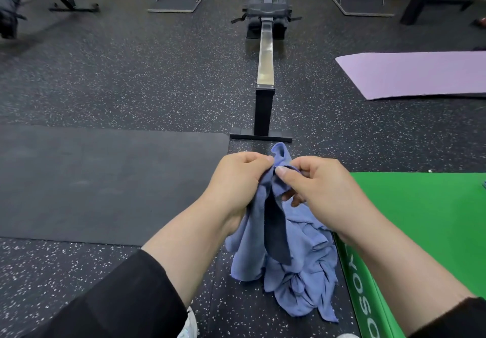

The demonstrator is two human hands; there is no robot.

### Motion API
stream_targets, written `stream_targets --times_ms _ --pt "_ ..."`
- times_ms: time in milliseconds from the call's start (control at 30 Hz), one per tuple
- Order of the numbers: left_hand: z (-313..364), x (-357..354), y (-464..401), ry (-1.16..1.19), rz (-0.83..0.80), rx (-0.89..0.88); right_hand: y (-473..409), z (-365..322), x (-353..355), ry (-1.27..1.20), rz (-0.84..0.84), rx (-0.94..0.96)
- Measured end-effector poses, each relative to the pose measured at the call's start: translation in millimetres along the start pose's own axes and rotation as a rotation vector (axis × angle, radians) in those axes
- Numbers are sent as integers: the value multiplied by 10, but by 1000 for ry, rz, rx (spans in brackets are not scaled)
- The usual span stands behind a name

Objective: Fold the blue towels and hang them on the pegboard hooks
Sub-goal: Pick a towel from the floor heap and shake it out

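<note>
A crumpled blue towel (297,266) hangs in front of me over the speckled floor. Its top edge is bunched and pinched between both hands, and the rest droops in loose folds. My left hand (236,180) grips the cloth from the left with closed fingers. My right hand (323,188) pinches the same edge from the right, thumb on top. The two hands almost touch. No pegboard or hooks are in view.
A green padded box (426,227) stands close at the right. A black mat (105,180) lies at the left and a purple mat (420,74) at the far right. A rowing machine rail (265,61) runs straight ahead. Gym frames stand along the back wall.
</note>
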State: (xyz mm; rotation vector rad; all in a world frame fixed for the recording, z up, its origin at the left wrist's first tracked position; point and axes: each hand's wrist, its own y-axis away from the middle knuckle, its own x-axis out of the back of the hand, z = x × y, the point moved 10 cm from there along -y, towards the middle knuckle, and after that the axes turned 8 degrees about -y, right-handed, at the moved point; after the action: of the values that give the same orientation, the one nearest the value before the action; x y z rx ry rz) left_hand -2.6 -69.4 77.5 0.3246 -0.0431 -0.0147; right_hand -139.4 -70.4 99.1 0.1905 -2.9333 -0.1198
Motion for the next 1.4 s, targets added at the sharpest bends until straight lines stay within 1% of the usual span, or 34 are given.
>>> stream_targets --times_ms 133,267,300,400,467,533,567,633,700,733,767,833,900,967,1033,1133,1233,1300,1400 --pt "79 -109 14 -67 -97 -38 1 40 63 28 83 -12" --pt "98 -173 30 -162 -159 -69 11 158 43 -117 76 -110" --pt "90 -183 41 -173 -167 -72 11 181 58 -121 78 -128" --pt "57 -176 49 -176 -125 -80 5 184 98 -66 95 -133" --pt "51 -160 41 -137 -87 -81 9 139 108 -40 117 -111" --pt "56 -158 34 -144 -84 -75 5 112 144 -66 157 -86" --pt "59 -159 31 -184 -93 -83 -4 109 180 -90 183 -72" --pt "44 -185 51 -336 -137 -105 -21 85 299 -145 253 -31" --pt "-75 -243 99 -483 -234 -73 -35 77 470 -196 339 1" --pt "-149 -255 119 -521 -272 -46 -33 81 560 -222 379 9" --pt "-198 -233 115 -550 -276 -32 -31 94 642 -248 414 9" --pt "-147 -123 77 -576 -188 -88 -38 130 750 -283 436 -5" --pt "29 21 55 -598 -39 -220 -87 173 790 -221 391 -17" --pt "155 132 55 -582 67 -294 -130 177 772 32 306 -17" --pt "181 197 47 -553 117 -288 -143 148 719 271 252 -3" --pt "157 197 23 -572 125 -261 -87 38 561 329 200 44" --pt "157 158 22 -593 109 -251 -53 -48 224 374 14 104" --pt "152 125 20 -598 77 -248 -36 -4 16 419 -116 104" --pt "147 78 35 -601 34 -244 -27 50 -124 434 -175 98"
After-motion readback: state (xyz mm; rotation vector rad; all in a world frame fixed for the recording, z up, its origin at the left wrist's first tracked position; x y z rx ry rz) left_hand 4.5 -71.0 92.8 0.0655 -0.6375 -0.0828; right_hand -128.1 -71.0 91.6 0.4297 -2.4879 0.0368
